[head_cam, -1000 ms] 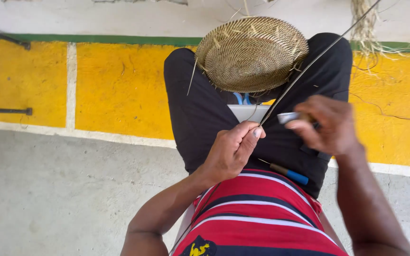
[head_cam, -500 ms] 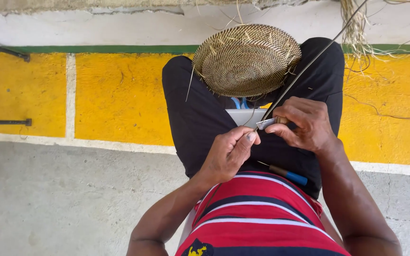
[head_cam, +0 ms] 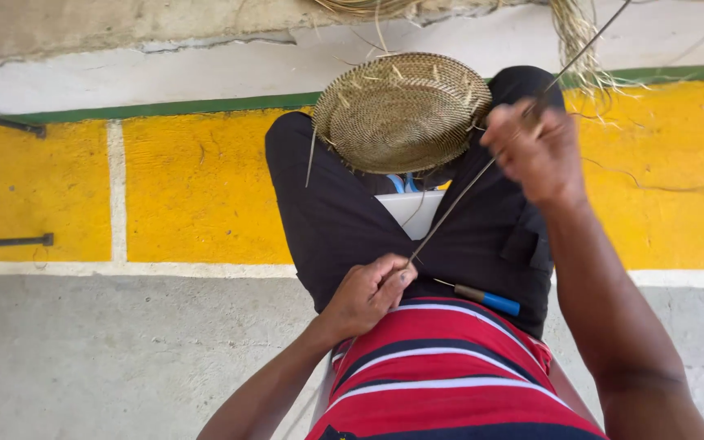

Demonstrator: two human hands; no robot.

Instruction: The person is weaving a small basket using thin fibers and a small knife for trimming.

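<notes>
Drawing a fibre strand taut over the lap

Left hand [head_cam: 366, 295], nearest, pinches the low end of one strand [head_cam: 466, 189] at the shirt hem; one blue-handled awl [head_cam: 482, 299] lies on the right thigh beside it; right hand [head_cam: 535, 151], closed on the strand, lifts it up and away; farther off, one woven basket [head_cam: 401, 110] rests on the knees, loose ends bristling from its rim; this looks like stripping or smoothing the strand; the next move calls for steady tension and a firm pinch.

Woven basket [head_cam: 401, 110] on knees, awl [head_cam: 486, 300] on right thigh behind it.
</notes>
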